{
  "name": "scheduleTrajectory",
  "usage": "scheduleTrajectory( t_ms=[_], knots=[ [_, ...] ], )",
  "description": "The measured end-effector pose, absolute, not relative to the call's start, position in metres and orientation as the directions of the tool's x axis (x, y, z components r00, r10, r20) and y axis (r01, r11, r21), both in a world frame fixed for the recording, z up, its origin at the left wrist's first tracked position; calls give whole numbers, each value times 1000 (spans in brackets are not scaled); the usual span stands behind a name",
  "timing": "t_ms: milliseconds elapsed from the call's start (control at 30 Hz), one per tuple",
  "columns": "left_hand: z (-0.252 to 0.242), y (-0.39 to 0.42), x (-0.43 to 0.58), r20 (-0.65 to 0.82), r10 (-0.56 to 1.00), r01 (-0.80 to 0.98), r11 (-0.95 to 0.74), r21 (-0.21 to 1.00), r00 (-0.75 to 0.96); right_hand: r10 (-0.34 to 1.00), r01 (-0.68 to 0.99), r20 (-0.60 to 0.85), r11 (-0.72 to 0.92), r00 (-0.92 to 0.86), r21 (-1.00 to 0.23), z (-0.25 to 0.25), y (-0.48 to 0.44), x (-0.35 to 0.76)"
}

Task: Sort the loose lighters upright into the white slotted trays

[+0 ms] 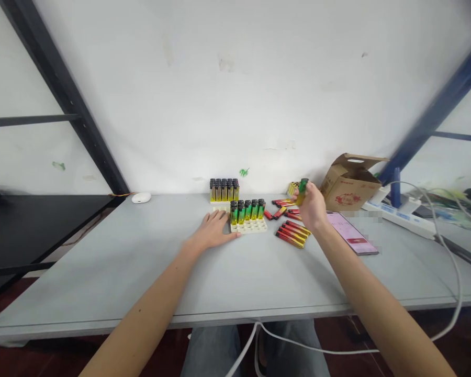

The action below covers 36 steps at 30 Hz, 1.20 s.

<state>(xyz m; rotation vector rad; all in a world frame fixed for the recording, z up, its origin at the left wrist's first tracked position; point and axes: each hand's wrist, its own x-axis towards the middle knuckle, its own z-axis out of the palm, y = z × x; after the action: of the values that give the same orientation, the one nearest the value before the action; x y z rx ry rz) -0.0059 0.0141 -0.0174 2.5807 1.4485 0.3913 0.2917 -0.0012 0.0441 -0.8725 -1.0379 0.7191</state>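
Observation:
A green-and-yellow lighter is pinched upright in my right hand, raised above the loose lighters. My left hand lies flat on the table with its fingers spread, thumb against the near left edge of a white slotted tray. Green lighters stand upright in the tray's rear rows, while its front slots show bare. Behind it, dark-topped yellowish lighters stand in a second tray. Several red-and-yellow lighters lie in a row between the tray and my right arm, with more scattered farther back.
An open cardboard box stands at the back right. Near it are a phone, a white power strip and a loose white cable. A small white case sits at the back left, near the wall.

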Motion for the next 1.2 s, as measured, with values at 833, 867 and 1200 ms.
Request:
scheduleTrajectory(
  t_ms=[833, 867, 1200],
  knots=[
    [-16, 11, -5, 175, 849, 811, -528, 251, 499, 968, -728, 116, -85, -221, -680, 23, 10, 243],
    [-16, 11, -5, 176, 849, 812, -527, 250, 498, 967, -724, 100, -105, -235, -682, 22, 11, 242],
    [-15, 12, -6, 178, 843, 806, -537, 250, 507, 965, -683, 88, -109, -247, -722, 21, 7, 230]
  ],
)
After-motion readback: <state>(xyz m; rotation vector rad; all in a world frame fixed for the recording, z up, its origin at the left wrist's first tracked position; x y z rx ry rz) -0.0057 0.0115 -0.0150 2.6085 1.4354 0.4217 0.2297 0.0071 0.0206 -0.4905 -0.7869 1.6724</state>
